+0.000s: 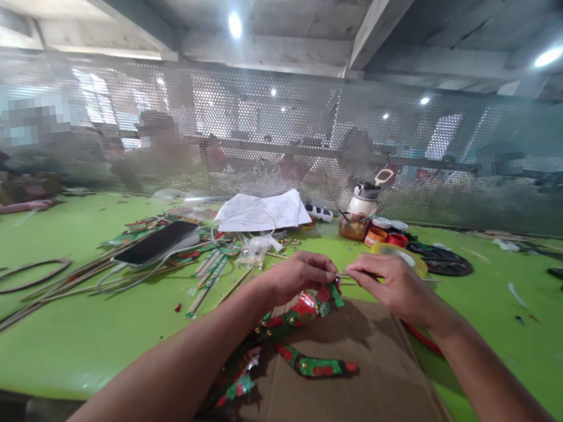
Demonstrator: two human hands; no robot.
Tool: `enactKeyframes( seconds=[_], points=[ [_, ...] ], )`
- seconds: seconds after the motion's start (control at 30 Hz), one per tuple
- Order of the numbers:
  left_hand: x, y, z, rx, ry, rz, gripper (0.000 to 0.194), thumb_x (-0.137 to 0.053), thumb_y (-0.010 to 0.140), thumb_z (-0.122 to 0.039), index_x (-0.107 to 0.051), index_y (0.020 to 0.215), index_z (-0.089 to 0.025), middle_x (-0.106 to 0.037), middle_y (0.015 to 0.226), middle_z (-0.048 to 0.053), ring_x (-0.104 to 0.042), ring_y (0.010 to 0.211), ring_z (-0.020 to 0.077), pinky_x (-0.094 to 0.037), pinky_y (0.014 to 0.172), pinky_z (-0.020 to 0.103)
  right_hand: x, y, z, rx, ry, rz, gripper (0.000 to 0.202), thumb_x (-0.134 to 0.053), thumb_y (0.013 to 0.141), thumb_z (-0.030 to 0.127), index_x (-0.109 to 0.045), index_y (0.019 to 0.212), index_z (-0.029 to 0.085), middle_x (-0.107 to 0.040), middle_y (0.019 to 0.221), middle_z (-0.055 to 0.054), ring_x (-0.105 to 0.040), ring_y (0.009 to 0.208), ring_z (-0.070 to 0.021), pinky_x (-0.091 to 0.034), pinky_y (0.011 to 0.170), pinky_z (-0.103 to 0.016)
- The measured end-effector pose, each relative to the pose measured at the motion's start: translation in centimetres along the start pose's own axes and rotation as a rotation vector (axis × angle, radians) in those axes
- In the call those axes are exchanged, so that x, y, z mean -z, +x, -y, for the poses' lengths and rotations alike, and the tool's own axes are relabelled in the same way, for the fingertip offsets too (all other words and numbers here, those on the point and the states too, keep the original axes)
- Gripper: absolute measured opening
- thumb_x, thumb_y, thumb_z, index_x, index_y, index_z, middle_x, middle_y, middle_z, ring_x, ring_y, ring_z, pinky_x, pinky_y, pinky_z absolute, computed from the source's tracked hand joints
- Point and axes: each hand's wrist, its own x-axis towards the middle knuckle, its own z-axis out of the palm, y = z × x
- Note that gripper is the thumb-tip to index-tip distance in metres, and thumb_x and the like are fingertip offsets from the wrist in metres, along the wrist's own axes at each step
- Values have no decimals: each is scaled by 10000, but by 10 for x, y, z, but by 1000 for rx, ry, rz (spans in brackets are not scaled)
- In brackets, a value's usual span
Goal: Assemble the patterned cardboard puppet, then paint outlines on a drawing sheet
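My left hand (296, 278) is closed on the end of a red-and-green decorated strip (304, 308), shiny and dotted with small gold beads. A small dark, glinting bit shows at its fingertips. Just to the right, my right hand (392, 285) is pinched closed, its fingertips pointing at that end; what it grips is too small to make out. Below the hands, a curved red-and-green piece (318, 367) with a gold bead lies on a brown cardboard sheet (380, 382). Another shiny red-and-green part (239, 383) shows beside my left forearm.
On the green table (125, 348) are a phone (159, 243) with a white cable, paper sheets (261, 211), thin sticks (62, 284) and loose gold beads. Toward the right stand a jar (353, 227), paint pots (375, 236), a tape roll (420, 263) and a bottle (362, 199). A perforated screen (263, 132) runs behind.
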Motion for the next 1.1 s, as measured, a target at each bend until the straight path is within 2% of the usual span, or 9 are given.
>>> enactKeyframes(
  seconds=[0.23, 0.37, 0.57, 0.77, 0.93, 1.1],
  points=[
    [0, 1, 1, 8, -72, -14, 201, -715, 670, -257, -655, 767, -91, -666, 725, 83, -584, 632, 140, -435, 651, 282, 2, 1, 0, 41, -16, -12, 190, -505, 922, 239, -673, 856, 180, -619, 713, -39, -547, 648, -141, -404, 606, -265],
    [-1, 2, 2, -13, -49, -55, 196, -714, 653, -254, -647, 750, -98, -648, 698, 67, -558, 598, 123, -422, 625, 272, 1, 0, -1, 53, -66, -21, 192, -504, 924, 237, -674, 861, 174, -605, 710, -40, -541, 652, -145, -394, 607, -269],
    [-6, 10, 9, -129, 185, -287, 171, -666, 693, -271, -637, 718, -104, -558, 584, 3, -480, 534, 97, -368, 569, 245, -3, -1, -5, 64, -241, -56, 212, -464, 936, 212, -659, 867, 166, -586, 717, -51, -541, 664, -159, -380, 612, -279],
    [-10, 18, 17, -173, 450, -497, 134, -577, 741, -232, -648, 715, -121, -501, 518, -30, -411, 493, 91, -310, 506, 216, -13, 0, -4, -6, -341, -82, 235, -449, 934, 200, -646, 809, 171, -620, 757, -82, -586, 719, -185, -418, 676, -292],
    [-13, 18, 18, -267, 557, -600, 135, -558, 755, -207, -646, 698, -122, -567, 593, -1, -458, 558, 104, -344, 543, 212, -29, 1, -6, -89, -267, -128, 177, -462, 915, 184, -635, 884, 165, -667, 831, -91, -624, 773, -203, -441, 714, -303],
    [-15, 16, 20, -336, 604, -656, 160, -538, 780, -211, -665, 727, -130, -626, 663, 19, -528, 642, 127, -375, 595, 215, -34, 2, -5, -259, -70, -110, 172, -488, 902, 257, -633, 863, 172, -653, 698, -46, -609, 638, -179, -425, 580, -264]
  ],
)
